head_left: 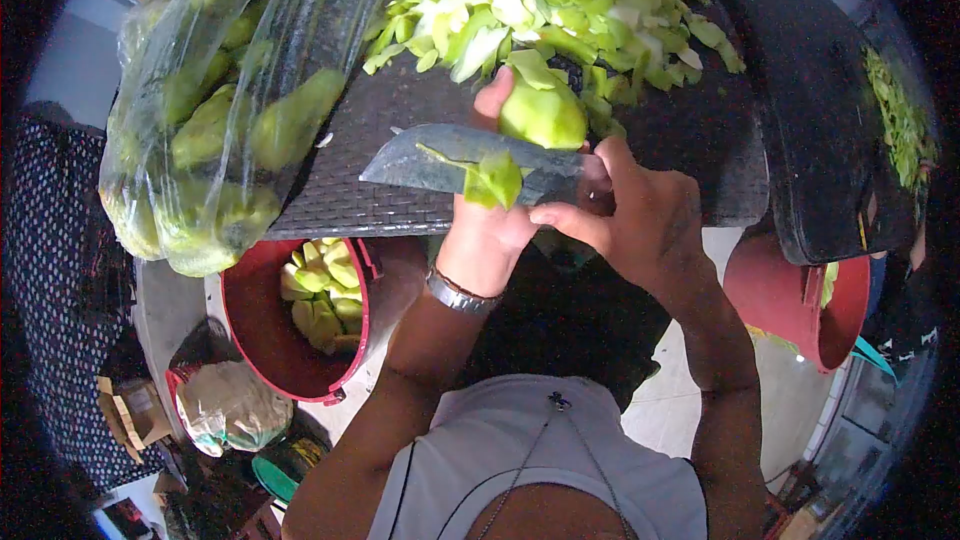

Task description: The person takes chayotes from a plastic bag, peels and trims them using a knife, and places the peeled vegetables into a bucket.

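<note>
My left hand (492, 223), with a metal watch on its wrist, grips a partly peeled green mango (543, 118); its thumb shows beside the fruit and the other fingers are mostly hidden. My right hand (648, 205) is closed round the handle end of a wide-bladed knife (405, 158). The blade lies crosswise in front of the mango, above my left palm, its tip toward the left. A piece of green peel (494, 180) clings to the flat of the blade. Just beyond the mango, a large heap of peelings (560, 0) covers the far part of the dark woven tabletop (420, 110).
A clear plastic bag of green mangoes (215, 130) lies at the table's left. Below it stands a red bucket (240, 325) with pale peeled pieces inside. Another red bucket (765, 285) is at the right, near a dark chair-like surface (815, 140). A stuffed plastic sack (232, 402) sits lower left.
</note>
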A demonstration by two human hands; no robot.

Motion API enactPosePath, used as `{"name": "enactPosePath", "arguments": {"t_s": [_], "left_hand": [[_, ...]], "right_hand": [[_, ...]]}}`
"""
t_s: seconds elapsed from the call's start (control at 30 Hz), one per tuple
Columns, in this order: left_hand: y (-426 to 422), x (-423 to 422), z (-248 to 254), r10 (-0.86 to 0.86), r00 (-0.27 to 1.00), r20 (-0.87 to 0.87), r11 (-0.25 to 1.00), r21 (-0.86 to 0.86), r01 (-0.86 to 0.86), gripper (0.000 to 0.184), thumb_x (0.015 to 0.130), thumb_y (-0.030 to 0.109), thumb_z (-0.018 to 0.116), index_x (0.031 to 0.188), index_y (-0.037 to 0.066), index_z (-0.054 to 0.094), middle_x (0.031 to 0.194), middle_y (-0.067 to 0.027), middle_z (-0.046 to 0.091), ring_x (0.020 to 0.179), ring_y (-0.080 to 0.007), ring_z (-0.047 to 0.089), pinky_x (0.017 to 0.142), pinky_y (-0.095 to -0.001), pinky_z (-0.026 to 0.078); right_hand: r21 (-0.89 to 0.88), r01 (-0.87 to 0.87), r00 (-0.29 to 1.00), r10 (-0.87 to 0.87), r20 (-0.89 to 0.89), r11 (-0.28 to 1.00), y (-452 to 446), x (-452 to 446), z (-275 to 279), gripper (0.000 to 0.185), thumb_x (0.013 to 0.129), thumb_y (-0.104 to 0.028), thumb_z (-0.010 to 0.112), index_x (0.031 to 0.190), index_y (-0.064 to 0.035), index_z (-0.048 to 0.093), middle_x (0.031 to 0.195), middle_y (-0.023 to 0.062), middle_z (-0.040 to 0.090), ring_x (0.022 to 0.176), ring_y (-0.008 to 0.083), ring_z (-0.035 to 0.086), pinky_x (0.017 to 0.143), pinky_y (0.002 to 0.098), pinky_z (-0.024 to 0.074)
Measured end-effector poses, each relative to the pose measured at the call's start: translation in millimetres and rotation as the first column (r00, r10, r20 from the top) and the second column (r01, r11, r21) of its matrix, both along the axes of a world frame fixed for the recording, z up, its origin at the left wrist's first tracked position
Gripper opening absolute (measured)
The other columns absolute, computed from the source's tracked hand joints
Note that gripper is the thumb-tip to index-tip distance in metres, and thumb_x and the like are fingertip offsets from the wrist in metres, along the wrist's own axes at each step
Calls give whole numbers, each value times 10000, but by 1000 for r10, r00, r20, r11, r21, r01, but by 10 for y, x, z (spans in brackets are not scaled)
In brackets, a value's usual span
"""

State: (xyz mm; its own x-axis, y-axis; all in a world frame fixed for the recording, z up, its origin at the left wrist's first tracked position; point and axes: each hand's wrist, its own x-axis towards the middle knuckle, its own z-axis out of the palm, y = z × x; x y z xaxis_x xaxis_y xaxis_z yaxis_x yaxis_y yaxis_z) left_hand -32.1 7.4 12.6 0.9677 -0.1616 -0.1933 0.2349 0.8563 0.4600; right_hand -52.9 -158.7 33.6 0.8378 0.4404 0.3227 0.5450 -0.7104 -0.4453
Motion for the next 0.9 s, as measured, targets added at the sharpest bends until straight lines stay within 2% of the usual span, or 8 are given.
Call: {"name": "enactPosePath", "arguments": {"t_s": [0.23,0.33,0.43,0.47,0.5,0.63,0.73,0.9], "left_hand": [[-66,40,26,62,997,-43,997,-34,-63,400,969,427,621,1187,92,635,1046,-64,714,918,-218,705,807,-374,589],[19,34,118,125,990,-69,991,-34,-127,403,978,421,610,1208,91,616,1071,-68,703,918,-222,704,783,-402,592],[114,41,138,91,996,-13,994,60,-90,403,989,416,595,1228,92,593,1095,-73,688,923,-230,699,745,-436,594],[123,23,157,80,995,-63,995,66,-75,447,1009,431,548,1260,65,599,1136,-127,702,1043,-302,687,805,-482,578],[108,44,161,79,994,-73,996,50,-75,422,1009,424,553,1249,79,594,1124,-108,695,1017,-279,686,781,-476,582],[23,86,6,77,995,-71,997,-18,-78,382,1016,409,559,1253,110,581,1116,-68,683,988,-235,680,764,-461,590],[-28,97,-64,80,994,-81,995,-47,-84,416,1013,410,575,1278,90,599,1146,-76,695,1039,-235,676,862,-412,572],[-34,74,-14,27,1000,-16,998,-65,-28,416,1000,407,597,1239,69,639,1127,-79,710,1008,-217,691,879,-380,566]], "right_hand": [[-104,35,992,-22,123,994,11,21,52,658,715,-646,817,901,-76,545,638,39,645,565,263,686,533,393,542],[-113,73,996,-68,53,991,-238,246,47,583,804,-602,781,910,-67,576,626,48,631,573,235,677,563,375,527],[135,376,920,-352,-170,917,-441,535,133,482,894,-515,727,974,-55,606,639,69,629,580,215,661,580,358,499],[211,333,937,-296,-187,919,-459,537,128,458,911,-489,710,989,-49,610,646,82,632,576,216,655,575,356,490],[286,286,952,-236,-196,915,-472,542,122,435,927,-464,693,1005,-44,614,654,95,636,571,218,649,571,353,481],[58,165,920,-132,-370,985,-226,298,293,431,917,-438,718,973,-29,594,668,120,645,583,244,664,580,364,495],[49,18,967,-5,-253,999,-122,214,226,629,870,-633,694,950,-20,576,644,153,652,643,397,697,575,476,539],[66,-110,977,120,-177,992,-185,301,150,624,828,-623,741,927,-40,541,628,117,654,589,367,688,536,461,535]]}}
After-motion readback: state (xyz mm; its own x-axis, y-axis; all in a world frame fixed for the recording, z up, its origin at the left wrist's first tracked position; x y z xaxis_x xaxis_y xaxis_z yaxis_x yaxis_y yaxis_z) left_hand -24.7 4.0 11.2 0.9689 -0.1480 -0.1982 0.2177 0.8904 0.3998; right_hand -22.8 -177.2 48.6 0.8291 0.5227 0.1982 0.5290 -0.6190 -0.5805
